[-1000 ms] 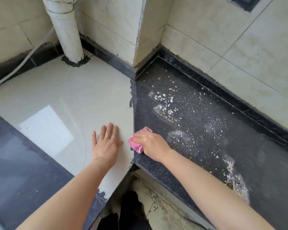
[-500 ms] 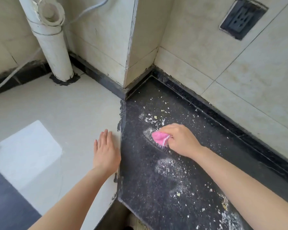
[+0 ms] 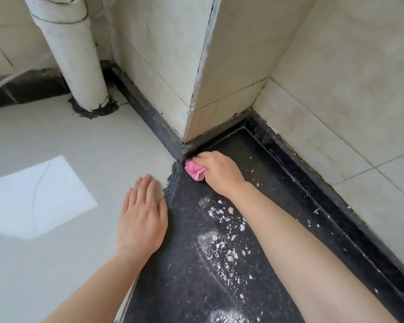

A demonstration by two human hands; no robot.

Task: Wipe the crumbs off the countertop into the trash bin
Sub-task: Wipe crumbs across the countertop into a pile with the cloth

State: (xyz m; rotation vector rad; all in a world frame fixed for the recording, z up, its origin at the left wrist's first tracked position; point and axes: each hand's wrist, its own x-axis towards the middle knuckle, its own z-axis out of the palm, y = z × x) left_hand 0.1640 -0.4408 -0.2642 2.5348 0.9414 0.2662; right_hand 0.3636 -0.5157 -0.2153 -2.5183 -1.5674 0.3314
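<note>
Pink cloth [image 3: 194,170]: pinching it in the right hand [image 3: 219,173], now pressing into the back corner of the bench [image 3: 184,276], up from the front edge a second ago. Resting left hand [image 3: 142,215] flat, fingers together, on pale tile [image 3: 79,141]. Leaving crumbs [image 3: 222,229] mid-bench, probably starting a pull forward.

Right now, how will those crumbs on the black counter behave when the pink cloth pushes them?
The crumbs look like light, flat flakes, so they will probably slide rather than roll on the glossy black countertop. The fine powder among them lies in smeared streaks, so some may cling behind the pink cloth.
</note>
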